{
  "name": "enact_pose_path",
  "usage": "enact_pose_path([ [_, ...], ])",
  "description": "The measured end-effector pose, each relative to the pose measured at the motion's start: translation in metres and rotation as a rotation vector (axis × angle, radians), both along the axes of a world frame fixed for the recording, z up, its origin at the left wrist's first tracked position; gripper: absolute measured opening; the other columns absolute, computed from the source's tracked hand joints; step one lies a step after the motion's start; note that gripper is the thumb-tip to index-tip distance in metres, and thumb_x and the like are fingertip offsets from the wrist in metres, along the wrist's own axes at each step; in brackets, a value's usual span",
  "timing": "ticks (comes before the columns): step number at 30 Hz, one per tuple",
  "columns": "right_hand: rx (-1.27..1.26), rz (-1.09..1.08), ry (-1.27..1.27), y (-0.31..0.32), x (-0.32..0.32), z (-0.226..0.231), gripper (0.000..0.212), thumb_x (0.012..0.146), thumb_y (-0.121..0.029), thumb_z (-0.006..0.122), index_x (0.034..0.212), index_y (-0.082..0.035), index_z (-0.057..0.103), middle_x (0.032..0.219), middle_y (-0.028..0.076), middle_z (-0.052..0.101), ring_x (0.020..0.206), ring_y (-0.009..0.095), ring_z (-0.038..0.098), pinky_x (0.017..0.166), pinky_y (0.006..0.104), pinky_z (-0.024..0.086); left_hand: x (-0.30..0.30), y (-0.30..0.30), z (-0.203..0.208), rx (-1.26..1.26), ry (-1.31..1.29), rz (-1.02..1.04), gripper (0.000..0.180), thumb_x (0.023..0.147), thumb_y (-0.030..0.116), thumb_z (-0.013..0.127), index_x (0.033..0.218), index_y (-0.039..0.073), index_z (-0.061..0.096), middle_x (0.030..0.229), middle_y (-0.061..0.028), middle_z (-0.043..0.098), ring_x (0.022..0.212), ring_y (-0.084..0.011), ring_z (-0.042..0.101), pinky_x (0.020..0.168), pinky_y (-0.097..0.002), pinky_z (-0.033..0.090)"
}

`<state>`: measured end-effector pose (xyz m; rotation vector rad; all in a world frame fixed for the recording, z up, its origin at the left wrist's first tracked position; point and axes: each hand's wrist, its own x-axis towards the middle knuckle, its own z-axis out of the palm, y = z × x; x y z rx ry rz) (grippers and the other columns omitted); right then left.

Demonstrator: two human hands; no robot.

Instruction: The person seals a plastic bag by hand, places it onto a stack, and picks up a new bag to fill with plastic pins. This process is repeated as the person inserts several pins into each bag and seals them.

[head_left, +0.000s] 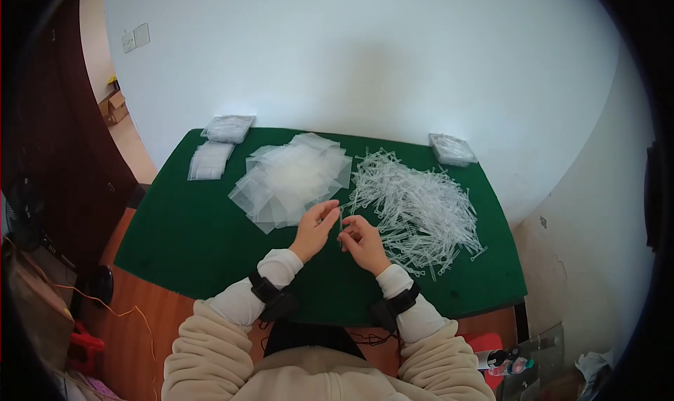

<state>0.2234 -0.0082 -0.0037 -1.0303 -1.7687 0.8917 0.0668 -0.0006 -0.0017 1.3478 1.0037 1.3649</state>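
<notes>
There you were, handling a thin clear stick left of the pile; your right hand apparently pinched it, your left hand showed no clear hold, and next seemingly needed steady fingertips.

Green tbl holds bag pile, clr stick heap & packs at back.

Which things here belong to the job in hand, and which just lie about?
Seemingly the job's:
thin clear plastic sticks with looped ends
flat translucent plastic bags
clear plastic packets near the wall
green-topped table

Apparently lying about:
brown cardboard box
black fan
teal-capped clear plastic bottle
</notes>
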Motion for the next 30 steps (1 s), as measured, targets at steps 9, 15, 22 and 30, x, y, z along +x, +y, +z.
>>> enact_pose_path([
  [9, 0.011, 0.263, 0.106, 0.003, -0.003, -0.012, 0.012, 0.084, -0.002, 0.057, 0.095, -0.001, 0.054, 0.078, 0.002, 0.061, 0.064, 0.006, 0.057, 0.059, 0.0205, 0.046, 0.009, -0.008, -0.014, 0.245, 0.131, -0.172, 0.036, 0.097, 0.027, 0.039, 0.115, -0.001, 0.052, 0.104, -0.0097, 0.057, 0.094, -0.0143, 0.054, 0.086, -0.0266, 0.042],
  [15, 0.139, 0.033, -0.152, 0.007, 0.008, -0.009, 0.017, 0.073, -0.014, 0.066, 0.085, -0.002, 0.061, 0.079, 0.012, 0.061, 0.075, 0.024, 0.059, 0.067, 0.0352, 0.047, 0.007, -0.007, -0.015, 0.032, -0.321, -0.154, 0.036, 0.098, 0.031, 0.034, 0.115, 0.004, 0.050, 0.088, -0.0078, 0.059, 0.077, -0.0151, 0.057, 0.074, -0.0275, 0.046],
  [22, 0.511, -0.453, -0.604, 0.009, 0.016, -0.010, 0.025, 0.068, -0.026, 0.071, 0.082, -0.007, 0.063, 0.073, 0.008, 0.055, 0.077, 0.029, 0.051, 0.070, 0.0390, 0.041, -0.017, -0.003, -0.004, -0.340, -0.448, -0.094, 0.028, 0.097, 0.030, 0.037, 0.104, 0.008, 0.054, 0.069, 0.0004, 0.045, 0.055, -0.0069, 0.036, 0.050, -0.0202, 0.030],
  [30, 0.436, -0.431, -0.750, 0.021, 0.018, -0.021, 0.015, 0.068, -0.021, 0.068, 0.074, -0.008, 0.064, 0.072, 0.009, 0.058, 0.073, 0.030, 0.056, 0.065, 0.0396, 0.044, -0.016, 0.005, -0.020, -0.300, -0.252, -0.023, 0.025, 0.094, 0.028, 0.042, 0.100, 0.010, 0.058, 0.076, 0.0037, 0.046, 0.063, -0.0041, 0.039, 0.051, -0.0177, 0.029],
])
